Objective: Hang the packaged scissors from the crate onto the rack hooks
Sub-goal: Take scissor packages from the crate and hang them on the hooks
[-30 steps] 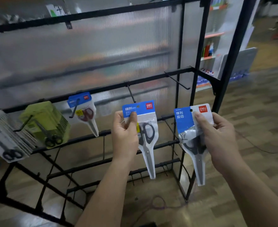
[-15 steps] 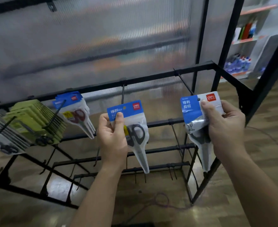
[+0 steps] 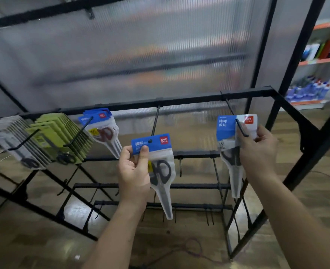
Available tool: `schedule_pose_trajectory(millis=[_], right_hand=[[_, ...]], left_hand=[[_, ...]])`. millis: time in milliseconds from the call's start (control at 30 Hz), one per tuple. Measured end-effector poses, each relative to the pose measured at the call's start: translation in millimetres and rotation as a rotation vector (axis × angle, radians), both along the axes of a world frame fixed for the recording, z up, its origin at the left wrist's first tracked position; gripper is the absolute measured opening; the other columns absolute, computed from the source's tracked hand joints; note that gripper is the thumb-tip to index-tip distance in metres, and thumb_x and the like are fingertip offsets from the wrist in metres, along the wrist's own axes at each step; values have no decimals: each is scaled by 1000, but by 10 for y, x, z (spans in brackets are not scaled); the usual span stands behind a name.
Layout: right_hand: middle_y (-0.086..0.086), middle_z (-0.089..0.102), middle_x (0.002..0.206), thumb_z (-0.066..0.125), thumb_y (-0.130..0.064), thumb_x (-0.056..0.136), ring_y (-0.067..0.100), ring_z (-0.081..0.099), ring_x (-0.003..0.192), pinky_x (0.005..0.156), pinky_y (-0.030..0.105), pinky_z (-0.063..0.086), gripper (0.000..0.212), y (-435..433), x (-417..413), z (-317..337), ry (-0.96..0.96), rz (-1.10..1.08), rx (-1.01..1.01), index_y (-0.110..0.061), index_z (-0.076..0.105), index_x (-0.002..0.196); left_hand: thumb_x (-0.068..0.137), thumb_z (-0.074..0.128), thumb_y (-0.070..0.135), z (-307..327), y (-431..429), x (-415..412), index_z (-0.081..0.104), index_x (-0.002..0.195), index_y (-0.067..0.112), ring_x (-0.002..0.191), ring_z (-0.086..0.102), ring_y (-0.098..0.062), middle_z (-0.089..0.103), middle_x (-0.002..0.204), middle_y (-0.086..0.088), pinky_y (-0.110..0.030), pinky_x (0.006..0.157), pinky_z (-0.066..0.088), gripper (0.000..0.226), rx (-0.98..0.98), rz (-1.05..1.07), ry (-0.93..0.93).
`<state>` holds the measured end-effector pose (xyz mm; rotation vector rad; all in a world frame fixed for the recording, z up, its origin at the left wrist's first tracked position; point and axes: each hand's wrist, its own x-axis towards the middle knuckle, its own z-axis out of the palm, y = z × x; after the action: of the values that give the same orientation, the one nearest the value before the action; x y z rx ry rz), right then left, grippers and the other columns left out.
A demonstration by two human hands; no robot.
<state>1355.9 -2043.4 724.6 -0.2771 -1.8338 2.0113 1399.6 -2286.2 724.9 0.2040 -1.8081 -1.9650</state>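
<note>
Fig. My left hand (image 3: 134, 171) pinches the left scissors pack (image 3: 160, 167) by the lower left corner of its blue header, thumb on the front and fingers curled behind. My right hand (image 3: 257, 152) grips the right scissors pack (image 3: 227, 133) along its right edge, fingers curled round the header and the clear pouch. Both packs hang point-down below the crossbar (image 3: 189, 100) of the black rack, the left one under its middle and the right one under its right end. Each shows black-handled scissors and a red logo patch in the header's upper right corner. The middle hook (image 3: 155, 121) runs from the crossbar down to the hang hole of the left pack; I cannot tell whether its tip is through the hole. The right hook (image 3: 238, 123) also starts at the crossbar, and its upturned end lies in front of the right pack's header. Towards the crossbar's left end, three further hooks carry stock: a few blue-headed packs (image 3: 102, 125) with red-handled scissors, then a stack of green packs (image 3: 61, 136), then a stack of grey packs (image 3: 14, 136) farthest left. Behind the crossbar stands a ribbed translucent panel (image 3: 140, 45). Beyond the crossbar's right end are store shelves (image 3: 319, 61) with bottles and boxes.
</note>
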Motion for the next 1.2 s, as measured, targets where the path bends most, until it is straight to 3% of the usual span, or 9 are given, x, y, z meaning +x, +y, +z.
schedule_pose_trajectory(millis=[133, 233, 333, 567, 700, 767, 900, 1033, 1200], right_hand=[[4, 71, 88, 63, -37, 100, 18, 72, 84, 71, 39, 63, 22, 37, -367, -32, -2, -11, 91, -16, 68, 96], [1, 65, 76, 61, -36, 102, 6, 65, 67, 63, 28, 56, 29, 71, -639, -2, 3, -9, 172, -11, 64, 89], [2, 63, 78, 64, -34, 100, 5, 62, 64, 59, 22, 52, 36, 88, -871, 60, -38, -27, 173, 3, 64, 103], [-3, 52, 125, 73, -21, 94, 11, 50, 115, 94, 29, 42, 58, 80, -431, 15, -145, -93, 356, -11, 43, 143], [1, 56, 132, 71, -18, 93, 18, 55, 122, 103, 40, 48, 56, -171, 21, -297, -216, 12, 355, -16, 45, 142], [-4, 57, 131, 71, -21, 93, 16, 54, 124, 103, 41, 48, 51, -319, 187, -353, -255, 83, 334, -22, 47, 139], [-9, 56, 135, 70, -25, 95, 10, 50, 128, 100, 29, 41, 52, -643, 396, -324, -274, 303, 448, -28, 48, 142], [-8, 54, 145, 66, -35, 96, 11, 50, 131, 97, 24, 39, 55, -954, 587, -283, -280, 397, 734, -30, 46, 147], [0, 52, 148, 60, -45, 96, 19, 52, 130, 99, 31, 46, 68, -1381, 1041, -214, -367, 413, 1125, -30, 33, 157]], left_hand=[[102, 60, 31, -50, 28, -112, 59, 94, 24, 79, 67, -20, 72, 83, 3, -38, 71, 56, 10, -7, 1, -32], [102, 62, 33, -89, 3, -251, 63, 88, 38, 84, 71, -30, 74, 88, 0, -50, 77, 59, 16, -51, -1, -86], [101, 65, 26, -76, -73, -481, 62, 94, 28, 80, 74, -16, 75, 85, 3, -38, 70, 61, 7, -151, -4, -120], [104, 60, 33, 116, -144, -1228, 60, 93, 11, 72, 68, -20, 70, 83, -8, -38, 67, 55, 24, -382, -10, -160], [100, 68, 32, 127, -194, -1403, 58, 79, 13, 54, 54, 1, 62, 66, 4, -16, 54, 42, 30, -400, 18, -175], [96, 72, 28, 104, -235, -1335, 62, 94, 15, 77, 63, -2, 68, 87, 6, -19, 67, 47, 17, -395, 8, -223], [94, 71, 16, 60, -363, -883, 55, 129, 15, 118, 60, -14, 62, 127, 3, -32, 102, 48, 39, -462, -24, -287], [95, 69, 17, 14, -614, -247, 60, 118, 26, 118, 63, -17, 66, 124, 6, -40, 102, 53, 26, -697, -75, -321], [97, 62, 29, 6, -1122, 480, 53, 140, 28, 127, 57, -19, 59, 140, 6, -42, 106, 47, 44, -1114, -155, -401]])
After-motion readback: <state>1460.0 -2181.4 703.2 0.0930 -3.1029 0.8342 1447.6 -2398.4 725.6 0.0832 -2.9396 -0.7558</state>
